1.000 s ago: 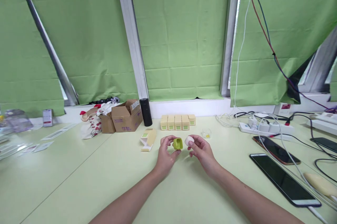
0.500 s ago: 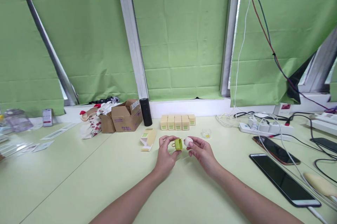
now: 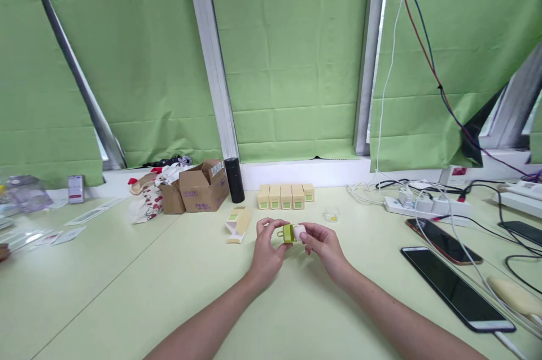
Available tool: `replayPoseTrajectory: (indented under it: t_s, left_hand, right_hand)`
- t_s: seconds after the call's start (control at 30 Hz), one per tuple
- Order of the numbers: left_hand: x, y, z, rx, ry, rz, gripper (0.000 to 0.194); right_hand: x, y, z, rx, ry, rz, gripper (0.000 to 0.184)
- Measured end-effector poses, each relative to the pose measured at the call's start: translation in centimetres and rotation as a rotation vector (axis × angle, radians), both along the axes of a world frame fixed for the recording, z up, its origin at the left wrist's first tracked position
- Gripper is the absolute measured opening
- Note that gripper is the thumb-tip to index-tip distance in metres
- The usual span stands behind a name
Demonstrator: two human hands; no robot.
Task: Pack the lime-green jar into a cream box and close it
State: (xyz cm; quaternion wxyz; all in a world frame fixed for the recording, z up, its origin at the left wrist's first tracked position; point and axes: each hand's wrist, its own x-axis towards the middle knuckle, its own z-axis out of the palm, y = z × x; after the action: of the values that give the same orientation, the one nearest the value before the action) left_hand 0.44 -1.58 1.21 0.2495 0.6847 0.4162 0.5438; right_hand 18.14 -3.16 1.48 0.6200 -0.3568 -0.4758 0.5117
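Observation:
My left hand (image 3: pixel 266 248) pinches a small green cover (image 3: pixel 287 233) with a little loop on its left side. My right hand (image 3: pixel 324 247) holds a small white rounded case (image 3: pixel 298 231) and presses its end into the open side of the green cover. Both hands hover just above the pale green table (image 3: pixel 127 292), close together. Behind them stands a row of several small cream boxes (image 3: pixel 285 196) with green labels. One open cream box (image 3: pixel 238 223) lies on its side to the left.
Two brown cardboard boxes (image 3: pixel 199 186), a black cylinder (image 3: pixel 234 180) and a printed bag (image 3: pixel 146 201) sit at the back left. Two phones (image 3: pixel 457 286) lie at the right among a power strip (image 3: pixel 427 206) and cables. A small clear packet (image 3: pixel 332 214) lies behind my right hand.
My hands have come together. The white case, held apart from the green cover a second ago, now touches and enters the cover's open side.

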Motion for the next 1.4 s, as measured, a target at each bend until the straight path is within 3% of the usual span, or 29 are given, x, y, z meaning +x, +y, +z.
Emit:
replayPoseTrajectory:
  t_s: [0.4, 0.8, 1.03, 1.2, 1.4]
  left_hand:
    - [0.0, -0.1, 0.0, 0.025, 0.046, -0.025, 0.042]
    - [0.1, -0.2, -0.1, 0.027, 0.036, -0.043, 0.046]
    - [0.0, -0.1, -0.6, 0.043, 0.064, -0.063, 0.044]
    - [0.0, -0.2, -0.6, 0.062, 0.162, -0.021, 0.043]
    - [0.5, -0.9, -0.3, 0.250, 0.393, 0.047, 0.048]
  right_hand:
    - [-0.1, -0.1, 0.0, 0.044, -0.060, -0.014, 0.044]
    - [-0.6, 0.1, -0.7, 0.038, -0.037, -0.058, 0.054]
    - [-0.7, -0.2, -0.9, 0.072, -0.124, -0.051, 0.058]
    - [-0.7, -0.1, -0.9, 0.082, -0.114, -0.066, 0.054]
    - [-0.9, 0.3, -1.0, 0.095, -0.049, -0.098, 0.050]
